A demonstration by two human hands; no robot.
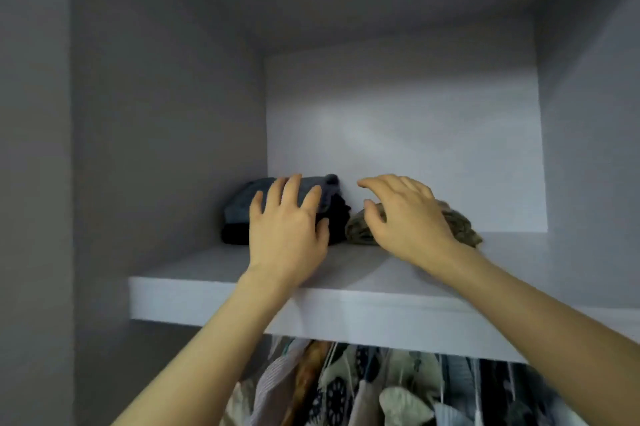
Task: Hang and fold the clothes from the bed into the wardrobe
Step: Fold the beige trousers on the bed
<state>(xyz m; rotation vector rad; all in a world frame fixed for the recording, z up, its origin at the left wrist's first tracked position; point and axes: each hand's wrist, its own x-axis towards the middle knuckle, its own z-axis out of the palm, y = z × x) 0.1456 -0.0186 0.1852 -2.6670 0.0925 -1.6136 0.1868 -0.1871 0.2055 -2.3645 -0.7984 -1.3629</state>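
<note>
- Left hand (287,235) rests flat, fingers straight, on the folded dark stack (242,214) at the shelf (207,290) back.
- Right hand (408,221), loosely spread and holding nothing, hovers over the folded olive garment (464,231).
- Press both piles square, edges aligned, side by side.

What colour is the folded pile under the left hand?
Blue-grey over black folded pile, left hand, head view.
</note>
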